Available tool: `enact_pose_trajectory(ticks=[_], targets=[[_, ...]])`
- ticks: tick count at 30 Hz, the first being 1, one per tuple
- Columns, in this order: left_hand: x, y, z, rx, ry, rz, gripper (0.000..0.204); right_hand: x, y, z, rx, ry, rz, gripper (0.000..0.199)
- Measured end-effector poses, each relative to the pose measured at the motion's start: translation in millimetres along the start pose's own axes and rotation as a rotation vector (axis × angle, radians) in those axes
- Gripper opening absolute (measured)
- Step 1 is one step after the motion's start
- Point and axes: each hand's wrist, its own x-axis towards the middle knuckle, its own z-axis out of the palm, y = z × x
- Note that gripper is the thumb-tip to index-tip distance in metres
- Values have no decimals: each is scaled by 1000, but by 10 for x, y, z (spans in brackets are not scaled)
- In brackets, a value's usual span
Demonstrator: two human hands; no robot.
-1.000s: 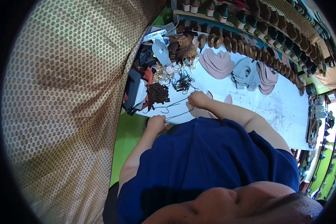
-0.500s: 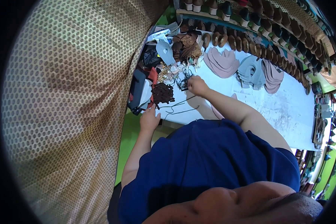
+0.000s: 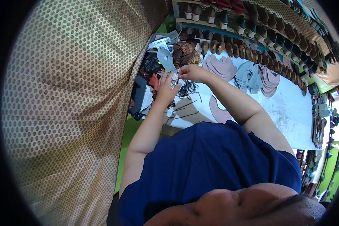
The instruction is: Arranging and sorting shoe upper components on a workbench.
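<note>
My left hand (image 3: 167, 91) reaches over the small parts at the left end of the white table, fingers stretched and apart. It covers most of the dark brown heap beneath it. Close by, my right hand (image 3: 191, 73) has thumb and fingertips pinched together; whatever lies between them is too small to make out. A tangle of dark cords (image 3: 188, 89) lies just below that hand. Several loose dark cord strands (image 3: 186, 113) stretch toward the table's near edge. Beyond my left fingertips rests a grey sole-shaped piece (image 3: 165, 57) with a cut-out.
Leopard-print pieces (image 3: 192, 58) and a black plastic bag (image 3: 152, 64) crowd the far left. Stacked pink (image 3: 219, 67) and grey-blue (image 3: 248, 77) shoe pieces lie to the right. A curved pink piece (image 3: 218, 111) sits nearer. Shoes line the back shelves (image 3: 224, 27). A patterned curtain (image 3: 75, 94) hangs left.
My left hand has moved from the near table edge, away and rightward, over the small parts. My right hand has lifted off the cord tangle, going farther and slightly left.
</note>
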Motion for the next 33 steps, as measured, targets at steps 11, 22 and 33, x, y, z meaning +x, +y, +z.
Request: enact_pose_trajectory(ticks=[11,22,33], targets=[[-489,-293,-80,-271,-597,-242,28,-668,218,100,-123,-194,-4,12],[-1257,-483,-19,372,-940,-232,34,-883,1107,1018,-517,-349,181,18],[-1277,-458,-596,386,-499,-469,40,-384,1321,701,-730,339,258,23]])
